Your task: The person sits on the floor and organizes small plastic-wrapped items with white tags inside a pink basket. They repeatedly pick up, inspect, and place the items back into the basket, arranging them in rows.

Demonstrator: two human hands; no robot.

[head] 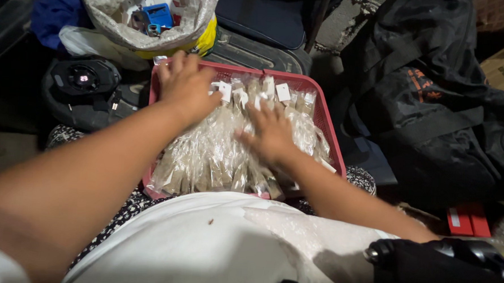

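White cloth is lying nearest, spread over the person's lap; beyond it a big black bag is slumping on the right; a red plastic basket is resting on the knees, filled with small clear packets standing in close rows, each capped with a white tag; a crinkled sack of white and blue items is sitting behind it, beside a dark round device with a small lit display. Left hand is lying open, palm down, on the packets at the far left corner; right hand is spreading flat over the middle rows, fingers splayed, gripping nothing. Judging by the full basket, the packets are already packed and lined up; only pressing and evening them seems to be left.
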